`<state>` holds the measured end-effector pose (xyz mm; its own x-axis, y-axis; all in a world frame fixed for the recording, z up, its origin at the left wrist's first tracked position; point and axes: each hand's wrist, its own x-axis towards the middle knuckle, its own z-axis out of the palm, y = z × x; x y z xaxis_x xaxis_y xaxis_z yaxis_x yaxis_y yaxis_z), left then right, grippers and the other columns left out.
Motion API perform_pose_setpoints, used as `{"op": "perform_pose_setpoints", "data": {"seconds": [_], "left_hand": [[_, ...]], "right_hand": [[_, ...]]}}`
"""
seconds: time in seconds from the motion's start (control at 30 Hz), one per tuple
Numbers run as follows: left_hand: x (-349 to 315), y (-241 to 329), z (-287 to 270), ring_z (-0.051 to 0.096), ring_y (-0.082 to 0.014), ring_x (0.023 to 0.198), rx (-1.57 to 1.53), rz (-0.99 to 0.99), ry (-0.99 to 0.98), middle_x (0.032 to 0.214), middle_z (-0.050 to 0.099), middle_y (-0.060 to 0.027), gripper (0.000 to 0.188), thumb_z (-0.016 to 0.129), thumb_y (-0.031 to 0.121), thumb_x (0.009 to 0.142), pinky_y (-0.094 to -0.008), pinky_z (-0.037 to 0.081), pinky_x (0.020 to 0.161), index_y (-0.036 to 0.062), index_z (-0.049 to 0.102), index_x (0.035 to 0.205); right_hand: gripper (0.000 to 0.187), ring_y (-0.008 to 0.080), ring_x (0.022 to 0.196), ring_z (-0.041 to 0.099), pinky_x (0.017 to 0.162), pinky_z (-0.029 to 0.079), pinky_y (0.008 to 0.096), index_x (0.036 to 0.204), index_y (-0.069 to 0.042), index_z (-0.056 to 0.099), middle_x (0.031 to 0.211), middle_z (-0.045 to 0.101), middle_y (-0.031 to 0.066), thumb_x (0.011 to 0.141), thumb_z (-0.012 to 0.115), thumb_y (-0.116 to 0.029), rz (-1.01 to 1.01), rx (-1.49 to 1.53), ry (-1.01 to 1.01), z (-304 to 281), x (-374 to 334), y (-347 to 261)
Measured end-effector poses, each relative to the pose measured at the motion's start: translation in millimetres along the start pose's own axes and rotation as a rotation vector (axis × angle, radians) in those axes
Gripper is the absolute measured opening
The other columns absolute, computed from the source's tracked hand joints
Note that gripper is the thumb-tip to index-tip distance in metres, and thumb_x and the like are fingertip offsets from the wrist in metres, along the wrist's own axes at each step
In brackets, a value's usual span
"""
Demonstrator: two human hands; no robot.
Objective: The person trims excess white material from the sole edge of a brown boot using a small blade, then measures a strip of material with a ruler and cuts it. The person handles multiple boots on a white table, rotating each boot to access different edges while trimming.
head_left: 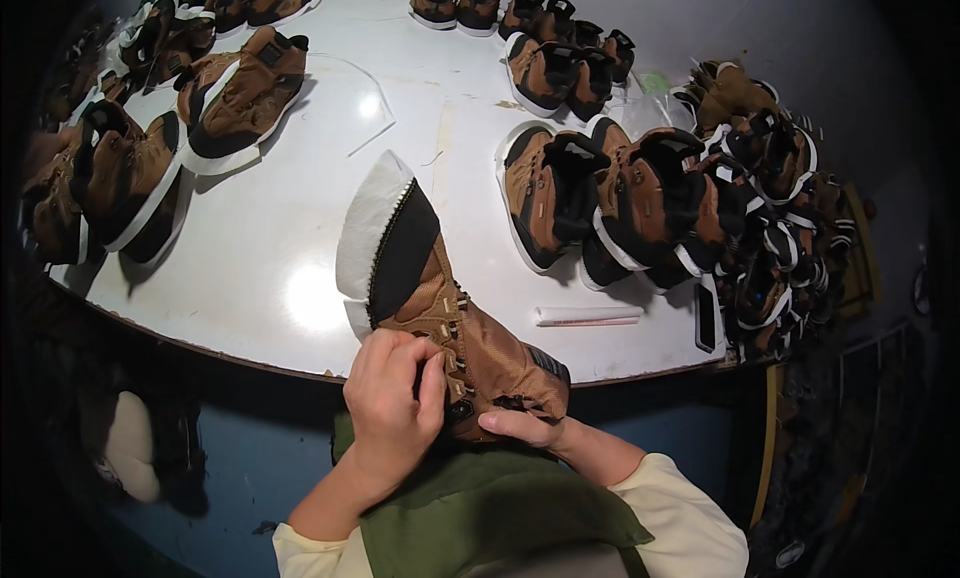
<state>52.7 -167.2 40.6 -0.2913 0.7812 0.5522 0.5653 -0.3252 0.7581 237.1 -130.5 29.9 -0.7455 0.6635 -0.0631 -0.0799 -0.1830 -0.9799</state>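
Note:
A brown and black shoe upper (485,353) lies slantwise before me, half over the table's front edge. Its black toe points away, and white lining material fans out past a dark stitched seam around it. My left hand (392,383) is closed in a pinch at the side of the upper, beside the lace loops; what sits between its fingertips is hidden. At the collar end my right hand (525,428) grips the upper, thumb on top and fingers out of sight beneath it.
The white table (270,218) bears brown and black shoes on both sides and along the back. Closest on the right stand upright shoes (550,193). A white paper-like strip (588,316) and a phone-like dark slab (706,313) lie near the front edge. Another upper (245,103) rests left.

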Motion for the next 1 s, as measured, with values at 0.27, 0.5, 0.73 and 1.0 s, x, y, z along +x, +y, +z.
{"op": "perform_pose_setpoints", "data": {"seconds": [0.27, 0.5, 0.73, 1.0], "left_hand": [[-0.8, -0.7, 1.1, 0.053, -0.0334, 0.074, -0.025, 0.025, -0.046, 0.081, 0.051, -0.0158, 0.014, 0.062, -0.006, 0.075, -0.0397, 0.043, 0.065, -0.0004, 0.053, 0.085], [-2.1, -3.6, 1.2, 0.053, -0.0330, 0.073, -0.131, -0.029, -0.055, 0.082, 0.052, -0.0159, 0.014, 0.060, -0.008, 0.076, -0.0384, 0.043, 0.064, -0.0010, 0.052, 0.086], [-3.0, -4.9, 2.9, 0.054, -0.0297, 0.072, -0.166, -0.070, -0.040, 0.083, 0.053, -0.0151, 0.012, 0.061, -0.007, 0.078, -0.0350, 0.045, 0.063, -0.0020, 0.054, 0.087], [-2.3, 1.2, 1.4, 0.057, -0.0248, 0.069, -0.198, -0.151, -0.016, 0.085, 0.055, -0.0137, 0.014, 0.066, -0.005, 0.076, -0.0314, 0.046, 0.060, -0.0022, 0.058, 0.087]], "right_hand": [[0.058, 0.0199, 0.123, 0.045, 0.106, 0.033, 0.0338, 0.138, 0.001, 0.039, 0.132, 0.049, 0.0105, 0.086, 0.061, -0.009, -0.078, -0.005, 0.020, 1.2, -1.4, 1.4], [0.059, 0.0193, 0.124, 0.044, 0.106, 0.033, 0.0336, 0.139, 0.002, 0.037, 0.134, 0.048, 0.0100, 0.085, 0.060, -0.008, -0.042, 0.075, 0.019, -0.9, -2.3, 8.0], [0.060, 0.0200, 0.125, 0.043, 0.107, 0.032, 0.0340, 0.140, 0.002, 0.036, 0.136, 0.047, 0.0105, 0.085, 0.060, -0.008, -0.085, 0.055, 0.001, -3.1, 1.2, 6.7], [0.058, 0.0180, 0.120, 0.046, 0.102, 0.037, 0.0323, 0.139, 0.001, 0.038, 0.131, 0.050, 0.0093, 0.086, 0.061, -0.010, -0.049, 0.070, 0.030, -1.1, -0.4, 6.1]]}}
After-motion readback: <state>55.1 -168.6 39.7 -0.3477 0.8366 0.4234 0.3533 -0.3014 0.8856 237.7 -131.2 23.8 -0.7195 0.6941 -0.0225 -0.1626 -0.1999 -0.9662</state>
